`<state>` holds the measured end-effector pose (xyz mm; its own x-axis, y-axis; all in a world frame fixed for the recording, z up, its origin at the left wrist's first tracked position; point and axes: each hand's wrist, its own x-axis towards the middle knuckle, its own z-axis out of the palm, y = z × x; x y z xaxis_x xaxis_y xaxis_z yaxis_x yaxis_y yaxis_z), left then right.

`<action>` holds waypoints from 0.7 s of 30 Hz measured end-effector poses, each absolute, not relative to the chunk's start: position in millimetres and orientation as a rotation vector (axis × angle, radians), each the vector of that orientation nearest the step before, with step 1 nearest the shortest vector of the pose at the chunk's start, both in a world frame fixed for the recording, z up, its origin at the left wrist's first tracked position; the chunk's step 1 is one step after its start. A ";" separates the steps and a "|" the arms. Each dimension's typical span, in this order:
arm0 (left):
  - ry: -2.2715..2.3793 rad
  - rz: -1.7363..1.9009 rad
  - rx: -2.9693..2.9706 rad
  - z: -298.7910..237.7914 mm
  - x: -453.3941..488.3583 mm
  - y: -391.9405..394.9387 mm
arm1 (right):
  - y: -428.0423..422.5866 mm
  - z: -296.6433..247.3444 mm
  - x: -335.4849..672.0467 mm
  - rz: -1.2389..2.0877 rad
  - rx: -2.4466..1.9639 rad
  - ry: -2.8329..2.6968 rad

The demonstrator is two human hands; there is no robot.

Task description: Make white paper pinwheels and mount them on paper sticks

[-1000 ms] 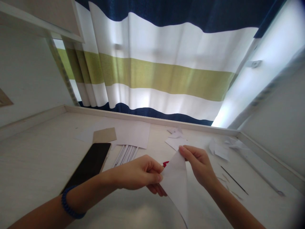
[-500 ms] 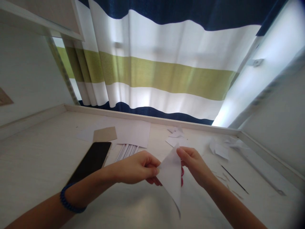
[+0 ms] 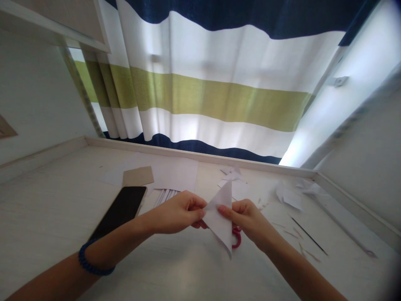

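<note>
A white triangular piece of paper [image 3: 223, 219] is held up over the pale table [image 3: 46, 209], one point up and one point down. My left hand [image 3: 180, 213] pinches its left corner. My right hand [image 3: 249, 219] pinches its right edge with thumb and fingers closed on it. Red scissor handles [image 3: 236, 238] lie on the table just behind the paper's lower point, mostly hidden. A blue coiled band [image 3: 92, 263] sits on my left wrist.
A black phone [image 3: 120, 209] lies left of my hands, with a brown card [image 3: 138, 175], white sheets [image 3: 178, 173] and paper strips [image 3: 167, 194] behind it. White paper scraps [image 3: 290, 196] and a thin dark stick [image 3: 308, 236] lie at right. A striped curtain [image 3: 203, 92] hangs behind.
The triangle has been drawn up and in; its lower point has risen. My right hand slid from the top point down to the right edge, and both hands shifted slightly away from me.
</note>
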<state>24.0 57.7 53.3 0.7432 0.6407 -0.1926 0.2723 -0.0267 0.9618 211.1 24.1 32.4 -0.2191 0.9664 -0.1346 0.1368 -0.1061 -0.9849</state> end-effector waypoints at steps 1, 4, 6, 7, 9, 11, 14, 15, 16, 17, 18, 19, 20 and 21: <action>0.749 0.343 1.610 53.4 23.7 57.9 | 23.7 32.4 210.7 1.408 -1.279 -1.406; 0.746 0.368 1.603 54.3 22.8 58.7 | 23.2 31.6 210.3 1.420 -1.304 -1.385; 0.748 0.393 1.595 55.1 22.6 59.8 | 23.7 30.4 210.4 1.442 -1.317 -1.384; 0.751 0.399 1.590 55.4 22.7 60.4 | 24.0 29.9 210.5 1.450 -1.319 -1.388; 0.754 0.401 1.579 55.9 23.0 61.9 | 24.5 29.4 210.6 1.454 -1.319 -1.394; 0.754 0.399 1.570 56.4 23.3 63.1 | 24.2 30.1 210.6 1.444 -1.323 -1.391; 0.769 0.427 1.573 58.1 22.9 63.9 | 22.6 33.0 210.3 1.472 -1.326 -1.404; 0.778 0.437 1.577 58.9 22.6 64.0 | 21.9 33.9 210.1 1.492 -1.319 -1.417; 0.786 0.446 1.580 59.8 22.4 64.0 | 21.3 34.7 209.7 1.510 -1.311 -1.429; 0.793 0.450 1.579 60.7 22.1 64.1 | 20.9 35.1 209.3 1.521 -1.304 -1.437; 0.798 0.451 1.573 61.6 21.9 64.2 | 20.6 35.2 208.9 1.526 -1.299 -1.441; 0.803 0.449 1.565 62.4 21.7 64.6 | 20.5 35.0 208.6 1.524 -1.299 -1.440; 0.806 0.451 1.557 63.2 21.5 65.1 | 20.7 34.5 208.4 1.522 -1.303 -1.437; 0.808 0.459 1.549 64.0 21.2 65.7 | 20.9 33.8 208.3 1.523 -1.309 -1.436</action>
